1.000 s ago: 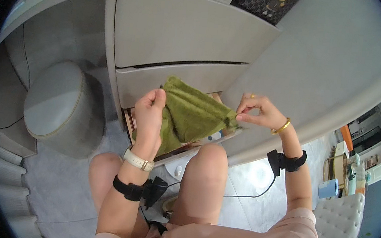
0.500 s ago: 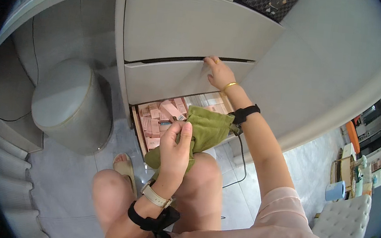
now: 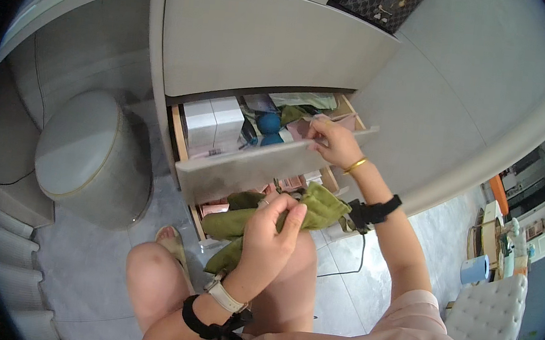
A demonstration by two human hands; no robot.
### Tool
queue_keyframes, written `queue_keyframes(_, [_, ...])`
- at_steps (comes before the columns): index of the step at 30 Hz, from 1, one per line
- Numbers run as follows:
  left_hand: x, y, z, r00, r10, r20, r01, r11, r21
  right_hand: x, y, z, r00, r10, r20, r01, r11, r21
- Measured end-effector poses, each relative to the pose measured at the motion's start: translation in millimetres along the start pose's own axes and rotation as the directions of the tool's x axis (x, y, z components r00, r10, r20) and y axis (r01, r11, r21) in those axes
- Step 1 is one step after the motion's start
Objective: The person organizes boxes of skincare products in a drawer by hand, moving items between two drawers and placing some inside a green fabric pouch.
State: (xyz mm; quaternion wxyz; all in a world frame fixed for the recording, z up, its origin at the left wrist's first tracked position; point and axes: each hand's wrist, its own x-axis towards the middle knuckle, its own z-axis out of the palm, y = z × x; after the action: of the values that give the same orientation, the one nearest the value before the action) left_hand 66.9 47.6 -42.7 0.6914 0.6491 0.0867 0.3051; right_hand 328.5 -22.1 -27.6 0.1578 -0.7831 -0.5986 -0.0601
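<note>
My left hand (image 3: 269,238) pinches a crumpled olive-green cloth (image 3: 324,208) above my knees. The cloth hangs in soft folds on both sides of my fingers, and its full shape is hidden. With its fingers curled over the top edge of the middle drawer's front (image 3: 240,167), my right hand (image 3: 337,143) grips the pulled-out drawer. Inside that drawer stand white boxes (image 3: 215,122) at the left. Blue round things (image 3: 268,123), green fabric and a pale pink piece lie towards its right. Below, the open bottom drawer holds pink packets (image 3: 216,208), partly covered by the cloth.
A shut upper drawer (image 3: 265,45) is above. To the left stands a grey round stool (image 3: 84,145), with a pleated curtain (image 3: 5,256) nearer me. A smooth pale curved panel (image 3: 462,109) rises on the right. A dark cable (image 3: 358,263) hangs down to the tiled floor.
My right hand has pulled the middle drawer out towards me, showing its contents. My left hand has shifted right with the cloth, which has bunched up and covers more of the bottom drawer.
</note>
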Motion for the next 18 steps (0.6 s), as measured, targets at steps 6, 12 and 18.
queue_keyframes(6, [-2.0, 4.4, 9.8, 0.994, 0.029, 0.101, -0.038, 0.996, 0.085, 29.3, 68.2, -29.4, 0.798, 0.142, 0.586, -0.474, 0.748, 0.465])
queue_keyframes(12, [9.6, -3.6, 5.6, 0.996, -0.043, 0.079, 0.038, 0.997, 0.069, 108.2, 81.7, 35.6, 0.560, 0.379, 0.737, -0.453, 0.885, -0.111])
queue_keyframes(18, [18.0, -7.5, 13.5, 0.998, -0.043, 0.051, 0.043, 0.999, 0.007, 98.4, 161.7, 101.7, 0.411, 0.542, 0.733, -0.083, 0.823, -0.563])
